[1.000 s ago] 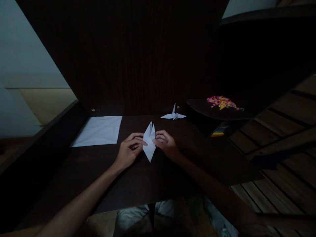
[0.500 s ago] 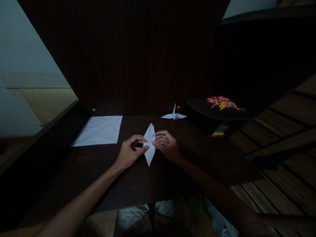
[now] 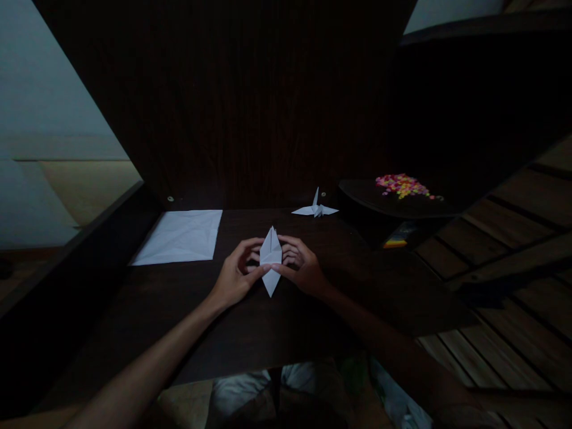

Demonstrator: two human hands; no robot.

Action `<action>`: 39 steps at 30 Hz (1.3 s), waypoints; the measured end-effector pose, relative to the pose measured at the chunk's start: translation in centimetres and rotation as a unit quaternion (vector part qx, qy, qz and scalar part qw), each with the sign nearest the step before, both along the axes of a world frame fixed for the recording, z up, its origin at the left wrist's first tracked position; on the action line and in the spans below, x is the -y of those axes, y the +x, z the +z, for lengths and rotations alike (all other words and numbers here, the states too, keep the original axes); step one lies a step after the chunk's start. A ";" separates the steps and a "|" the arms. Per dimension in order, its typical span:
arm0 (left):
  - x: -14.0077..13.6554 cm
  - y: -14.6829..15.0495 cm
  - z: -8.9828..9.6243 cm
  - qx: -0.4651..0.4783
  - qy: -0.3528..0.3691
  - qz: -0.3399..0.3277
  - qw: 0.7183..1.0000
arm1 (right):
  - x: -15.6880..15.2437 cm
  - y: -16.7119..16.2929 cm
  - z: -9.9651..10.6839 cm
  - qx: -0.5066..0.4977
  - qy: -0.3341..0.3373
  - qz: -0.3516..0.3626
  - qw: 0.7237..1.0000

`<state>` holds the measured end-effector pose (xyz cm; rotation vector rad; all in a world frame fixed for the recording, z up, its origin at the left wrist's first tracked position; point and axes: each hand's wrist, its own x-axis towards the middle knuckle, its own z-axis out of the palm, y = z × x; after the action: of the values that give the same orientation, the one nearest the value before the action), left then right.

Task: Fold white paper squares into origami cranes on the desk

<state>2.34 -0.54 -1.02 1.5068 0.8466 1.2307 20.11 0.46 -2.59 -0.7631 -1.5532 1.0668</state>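
Observation:
A white folded origami paper, a long diamond with a split upper tip, is held just above the dark desk. My left hand grips its left edge, thumb in front and fingers curled behind. On the opposite edge my right hand pinches it the same way. Both thumb tips meet near the middle of the paper, over a crosswise crease. Some fingertips are hidden behind it.
A white paper sheet lies flat at the left. At the back stands a finished paper crane. Small pink and yellow pieces are heaped on a curved shelf at the right. A low side panel borders the desk's left.
My right thumb has moved down and left to meet the left thumb. The paper's lower point has risen slightly and its upper tip has dropped a little.

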 end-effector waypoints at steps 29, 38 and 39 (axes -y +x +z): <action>-0.3 -0.8 0.6 -0.155 0.061 0.092 0.982 | 0.1 0.4 1.1 0.099 0.084 -0.062 0.990; 0.1 -0.5 1.3 -0.045 -0.087 -0.022 0.995 | 0.2 0.0 0.6 -0.024 -0.087 -0.010 0.996; 0.1 -0.5 1.2 -0.030 -0.112 -0.042 0.992 | 0.2 0.1 0.7 -0.030 -0.096 -0.005 0.995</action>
<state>1.86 -0.66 0.23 1.3873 0.9187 0.9976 20.20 0.26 -1.88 -0.8596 -1.4079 1.2329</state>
